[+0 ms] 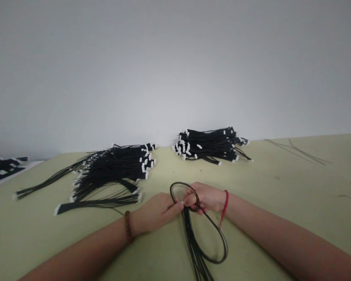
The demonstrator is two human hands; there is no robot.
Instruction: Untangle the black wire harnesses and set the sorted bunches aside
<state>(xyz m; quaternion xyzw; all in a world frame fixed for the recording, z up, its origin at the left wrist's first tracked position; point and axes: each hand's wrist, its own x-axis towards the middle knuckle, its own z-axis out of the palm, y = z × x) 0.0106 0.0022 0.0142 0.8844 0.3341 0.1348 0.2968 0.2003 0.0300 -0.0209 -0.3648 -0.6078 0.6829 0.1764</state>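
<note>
Fingers (pixel 190 198) pinch thin black wires (pixel 190 234) (smooth, loosely looped).

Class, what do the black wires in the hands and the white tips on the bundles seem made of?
The black wires look plastic-insulated, smooth, bending in soft loops. The white tips seem moulded plastic connectors, small, blocky, though detail is unclear.

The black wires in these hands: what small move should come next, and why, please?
Perhaps the right hand should draw the loop of black wires tighter, because it hangs wide and loose below the hands, while the left hand seems to pinch the wires together.
</note>
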